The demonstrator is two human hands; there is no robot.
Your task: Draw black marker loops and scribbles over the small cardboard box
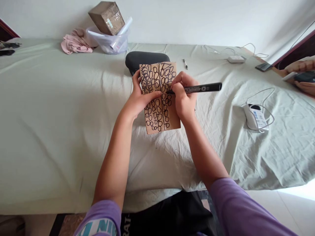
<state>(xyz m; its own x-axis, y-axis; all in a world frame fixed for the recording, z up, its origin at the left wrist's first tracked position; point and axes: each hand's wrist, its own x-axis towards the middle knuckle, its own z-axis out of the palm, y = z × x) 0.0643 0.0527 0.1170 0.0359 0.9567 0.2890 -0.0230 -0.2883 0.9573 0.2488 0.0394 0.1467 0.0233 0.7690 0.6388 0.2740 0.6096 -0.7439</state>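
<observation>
A brown cardboard piece (159,98) covered with black hand-drawn ovals stands upright over the bed. My left hand (140,98) grips its left edge, thumb lying across the front. My right hand (183,98) is closed round a black marker (201,88), whose tip touches the cardboard near its middle fold. The marker's body points to the right. The lower right strip of the cardboard is bare of ovals.
A pale green sheet (61,124) covers the bed. A black pad (145,60) lies behind the cardboard, a pen (185,63) beside it. A plastic tub (110,41) with a brown box (107,17), pink cloth (75,42), white chargers (256,118) with cables, and another person's hand (302,75) at right.
</observation>
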